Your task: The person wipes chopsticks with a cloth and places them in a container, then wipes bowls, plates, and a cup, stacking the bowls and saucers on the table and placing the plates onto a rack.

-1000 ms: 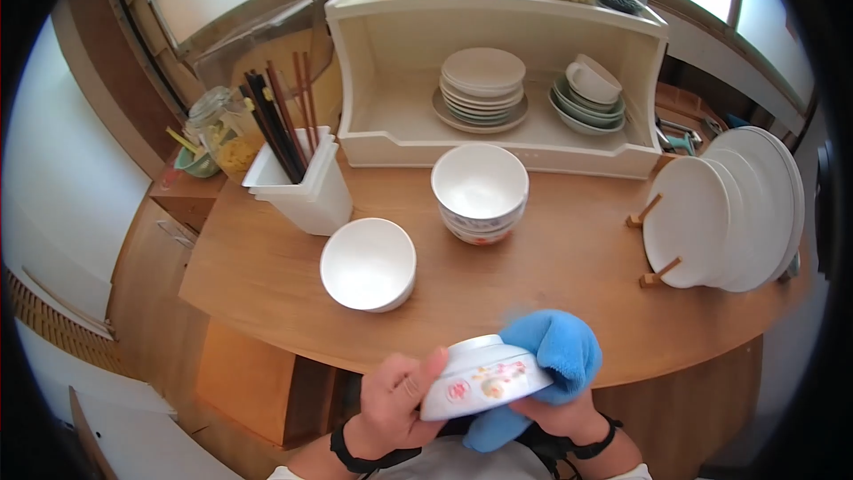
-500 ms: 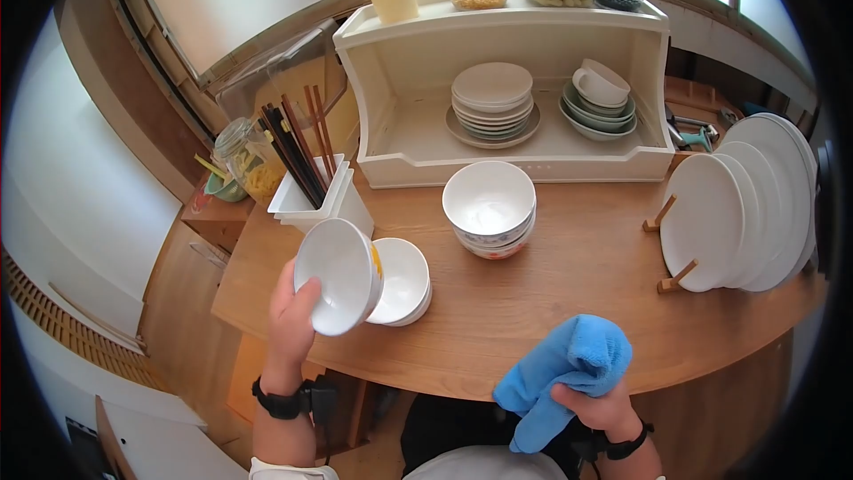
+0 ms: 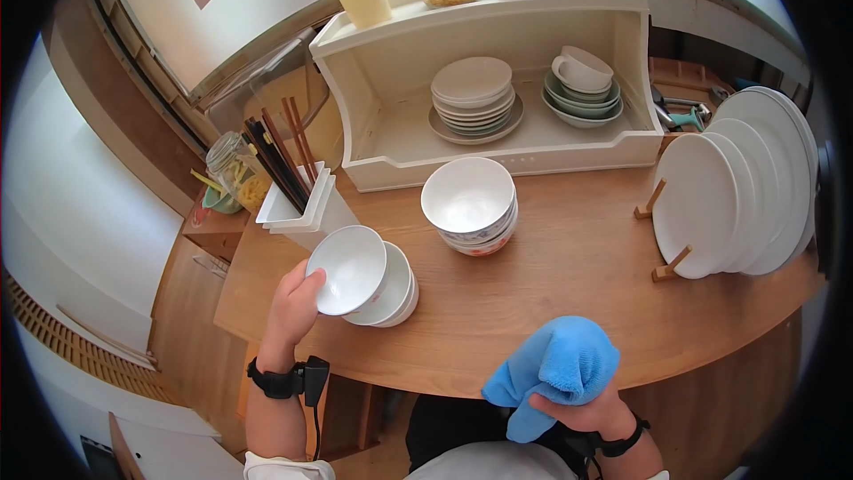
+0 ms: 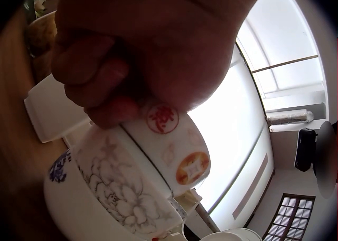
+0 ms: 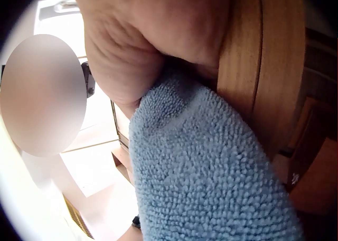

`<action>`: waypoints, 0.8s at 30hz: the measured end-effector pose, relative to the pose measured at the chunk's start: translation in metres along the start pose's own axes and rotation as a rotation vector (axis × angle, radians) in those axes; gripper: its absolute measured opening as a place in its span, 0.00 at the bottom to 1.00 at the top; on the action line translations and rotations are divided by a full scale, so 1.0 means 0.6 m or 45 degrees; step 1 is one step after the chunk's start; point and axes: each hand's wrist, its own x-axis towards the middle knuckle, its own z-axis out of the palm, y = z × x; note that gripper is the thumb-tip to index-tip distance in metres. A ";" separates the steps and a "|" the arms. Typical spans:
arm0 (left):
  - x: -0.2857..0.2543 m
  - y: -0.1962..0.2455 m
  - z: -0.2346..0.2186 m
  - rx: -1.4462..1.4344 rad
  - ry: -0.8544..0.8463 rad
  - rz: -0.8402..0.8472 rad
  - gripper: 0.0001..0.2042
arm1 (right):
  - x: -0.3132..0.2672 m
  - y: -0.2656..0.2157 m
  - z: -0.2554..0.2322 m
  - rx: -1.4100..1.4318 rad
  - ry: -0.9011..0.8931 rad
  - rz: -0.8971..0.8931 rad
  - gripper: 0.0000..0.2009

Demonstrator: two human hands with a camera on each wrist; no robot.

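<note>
My left hand (image 3: 291, 309) grips a white bowl (image 3: 349, 271) by its rim, thumb over the inside edge. The bowl is tilted and overlaps a short stack of white bowls (image 3: 400, 300) on the near left of the table. In the left wrist view, a red seal and an orange motif show on the held bowl (image 4: 168, 140), right against a bowl with a grey flower (image 4: 113, 191). My right hand (image 3: 593, 411) holds a bunched blue cloth (image 3: 569, 360) at the table's front edge, thumb on top. Its terry-like weave fills much of the right wrist view.
Another stack of bowls (image 3: 468, 200) stands mid-table. Behind the left bowls is a white holder (image 3: 329, 213) with chopsticks (image 3: 280, 160). A cream shelf (image 3: 498, 169) at the back holds plates (image 3: 471, 80) and green bowls (image 3: 582, 107). Large plates (image 3: 697, 204) stand in a rack at right.
The bowl went from both hands at the front, against the cloth, to the left hand alone over the left bowls. The right hand kept the cloth and moved slightly right.
</note>
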 end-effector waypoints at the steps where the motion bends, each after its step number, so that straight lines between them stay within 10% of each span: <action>1: 0.000 0.001 0.001 0.010 -0.004 0.005 0.15 | 0.000 0.001 0.000 0.002 0.002 0.001 0.25; 24: 0.020 -0.031 -0.004 0.178 -0.107 0.084 0.15 | 0.006 0.001 0.014 -0.218 0.002 -0.282 0.22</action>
